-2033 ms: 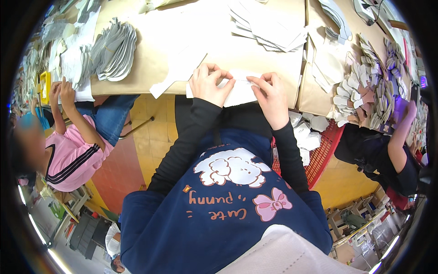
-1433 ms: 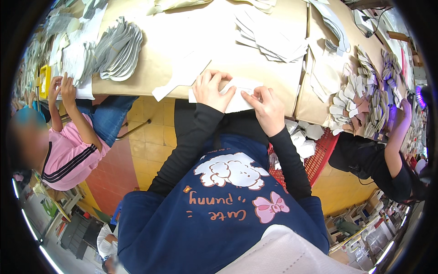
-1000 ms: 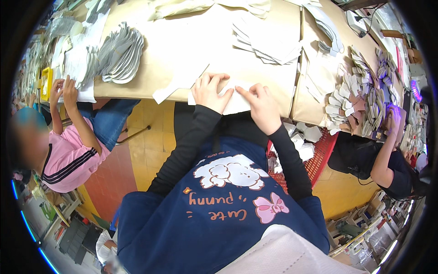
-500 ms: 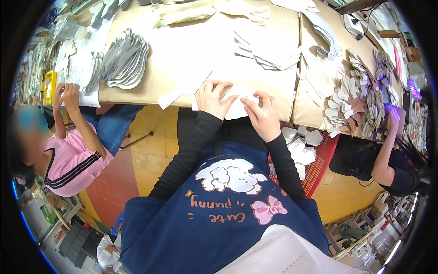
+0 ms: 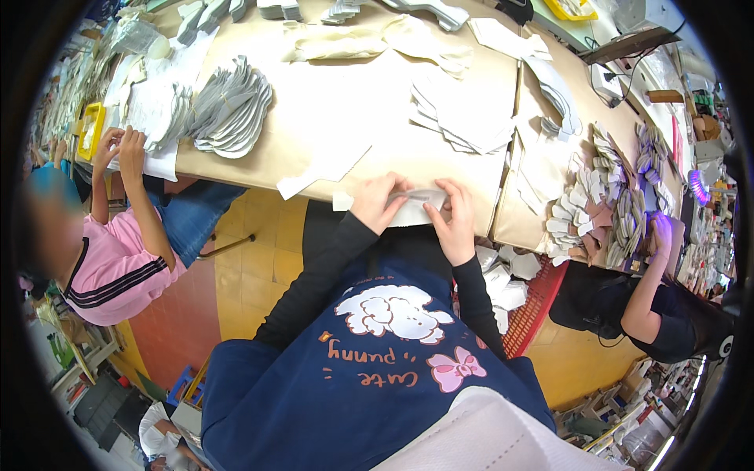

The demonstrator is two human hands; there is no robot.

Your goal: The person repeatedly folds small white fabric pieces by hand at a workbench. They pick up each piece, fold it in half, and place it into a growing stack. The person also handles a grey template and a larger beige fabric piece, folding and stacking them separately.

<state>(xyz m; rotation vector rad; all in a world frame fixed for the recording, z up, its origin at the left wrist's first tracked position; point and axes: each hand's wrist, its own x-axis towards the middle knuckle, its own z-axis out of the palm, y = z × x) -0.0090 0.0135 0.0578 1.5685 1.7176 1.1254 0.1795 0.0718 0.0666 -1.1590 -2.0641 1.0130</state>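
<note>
- My left hand [image 5: 378, 202] and right hand [image 5: 453, 220] pinch a pale, flat cut piece [image 5: 415, 206] between them at the near edge of the tan table [image 5: 345, 118].
- Both grips are closed narrowly on that piece, thumbs on top.
- At 12 o'clock from my hands lies a fanned stack of white cut pieces [image 5: 459, 118].
- At 10 o'clock sits a pile of grey sole-shaped pieces [image 5: 232, 110].
- A person in a pink shirt [image 5: 110, 263] works at 9 o'clock; another in black [image 5: 636, 302] at 3 o'clock.
</note>
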